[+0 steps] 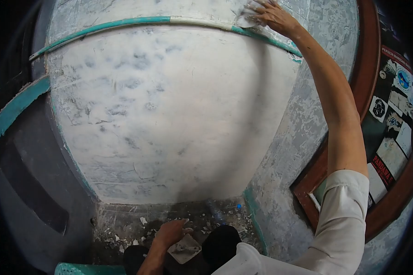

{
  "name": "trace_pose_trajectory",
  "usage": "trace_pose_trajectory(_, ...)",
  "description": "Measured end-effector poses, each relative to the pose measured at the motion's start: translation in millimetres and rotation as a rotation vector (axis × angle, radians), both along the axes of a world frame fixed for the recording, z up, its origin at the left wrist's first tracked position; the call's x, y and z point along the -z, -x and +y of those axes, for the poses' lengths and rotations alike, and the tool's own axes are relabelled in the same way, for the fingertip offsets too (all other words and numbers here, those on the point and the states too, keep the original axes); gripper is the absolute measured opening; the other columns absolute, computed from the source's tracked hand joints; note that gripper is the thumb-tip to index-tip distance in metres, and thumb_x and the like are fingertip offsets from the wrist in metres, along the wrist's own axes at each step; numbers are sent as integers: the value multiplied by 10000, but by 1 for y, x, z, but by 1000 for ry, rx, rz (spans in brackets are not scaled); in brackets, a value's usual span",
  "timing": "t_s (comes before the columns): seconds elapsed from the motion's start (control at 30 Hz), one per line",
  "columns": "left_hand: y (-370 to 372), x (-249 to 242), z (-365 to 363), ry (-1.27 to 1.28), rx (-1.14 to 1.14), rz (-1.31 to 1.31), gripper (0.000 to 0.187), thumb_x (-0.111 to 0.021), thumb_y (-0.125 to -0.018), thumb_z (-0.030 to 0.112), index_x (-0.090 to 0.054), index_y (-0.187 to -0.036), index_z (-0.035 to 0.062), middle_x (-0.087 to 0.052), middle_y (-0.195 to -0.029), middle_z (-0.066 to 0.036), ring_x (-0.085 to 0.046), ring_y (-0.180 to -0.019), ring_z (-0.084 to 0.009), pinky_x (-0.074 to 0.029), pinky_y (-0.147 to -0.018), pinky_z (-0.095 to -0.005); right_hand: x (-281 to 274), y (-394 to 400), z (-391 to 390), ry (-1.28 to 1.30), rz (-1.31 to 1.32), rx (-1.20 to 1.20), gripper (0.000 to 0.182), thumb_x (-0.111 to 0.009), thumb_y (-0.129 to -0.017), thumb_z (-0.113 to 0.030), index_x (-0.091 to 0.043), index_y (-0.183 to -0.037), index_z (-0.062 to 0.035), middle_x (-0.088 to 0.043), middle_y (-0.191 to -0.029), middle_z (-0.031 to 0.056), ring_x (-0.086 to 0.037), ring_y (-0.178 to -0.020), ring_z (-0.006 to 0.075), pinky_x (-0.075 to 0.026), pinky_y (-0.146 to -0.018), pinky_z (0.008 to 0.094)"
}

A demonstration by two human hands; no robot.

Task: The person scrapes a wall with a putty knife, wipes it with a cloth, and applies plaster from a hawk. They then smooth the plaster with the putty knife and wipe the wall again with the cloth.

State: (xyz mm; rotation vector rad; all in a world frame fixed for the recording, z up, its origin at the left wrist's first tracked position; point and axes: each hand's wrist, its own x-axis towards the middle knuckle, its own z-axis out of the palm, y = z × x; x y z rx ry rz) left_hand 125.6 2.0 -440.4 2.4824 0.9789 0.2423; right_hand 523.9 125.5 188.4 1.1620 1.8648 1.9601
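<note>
High on the wall, my right hand [274,17] is pressed near the teal and white strip [195,21]. Its fingers curve over a whitish, blurred thing [246,21] whose kind I cannot make out. The white, patchy wall panel [206,105] fills the middle below it, smoother on its right half and mottled grey on its left. Down low, between my knees, my left hand [171,233] is closed at the edge of a flat, square, pale board [185,250] with whitish smears on it.
Flakes of debris [119,240] and a small blue cap-like object [238,206] lie on the floor at the wall's foot. A teal plastic edge [89,269] shows at lower left. On the right is a brown wooden frame [368,55] around a dark, stickered panel [390,123].
</note>
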Motion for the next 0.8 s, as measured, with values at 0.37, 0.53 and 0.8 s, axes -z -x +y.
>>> trace_pose_trajectory(0.37,4,-11,-9,-6,-3,-74,505,-640,-931,409,-615,-1269,34,-703,-1083,-195,-667,-1035,-365,-528,-872,-469,75,-66,-80,-415,848,125,340,-473,-939,-190,-650,-1227,-151,-696,-1158,119,-643,-1084,357,-494,-916,490)
trace_pose_trajectory(0.53,2,-19,-6,38,-38,43,531,-647,-922,425,-617,-1277,31,-700,-1097,-207,-660,-1056,-373,-524,-879,-473,121,-84,-45,-355,771,38,230,-541,-912,-188,-656,-1088,-95,-691,-1069,137,-663,-1015,357,-534,-820,501)
trace_pose_trajectory(0.8,1,-8,1,25,-39,59,515,-630,-932,430,-617,-1283,54,-693,-1120,-203,-652,-1066,-381,-523,-878,-479,162,-76,-72,-257,532,150,181,-536,-900,-120,-677,-1011,-105,-702,-1014,76,-676,-979,282,-540,-753,467)
